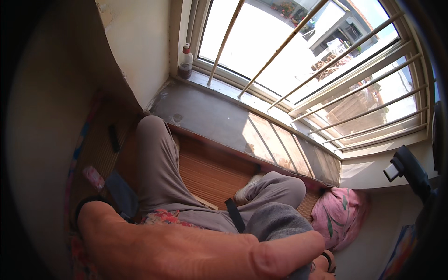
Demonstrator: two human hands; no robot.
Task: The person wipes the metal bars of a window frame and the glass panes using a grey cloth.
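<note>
My left hand [182, 252] looms large across the bottom, close to the camera, with a dark band at its wrist. One finger or thumb extends to the right, over a grey knit fabric [278, 220]; I cannot tell whether the hand grips it. Only a small part of my right hand [320, 269] shows at the lower right, beside a dark band, and its fingers are hidden. Behind the hands are my crossed legs in grey-brown trousers [159, 171]. A black strap [234, 215] lies across them, and a red floral cloth [164, 217] shows at the lap.
A slatted mat [213, 171] lies under the legs. Ahead are a grey ledge [206, 105], a barred window [259, 80] and a bottle [186, 62]. A pink cloth bundle [337, 217] sits right, below a USB-C plug [392, 171]. A blue-grey flat object [121, 192] lies left.
</note>
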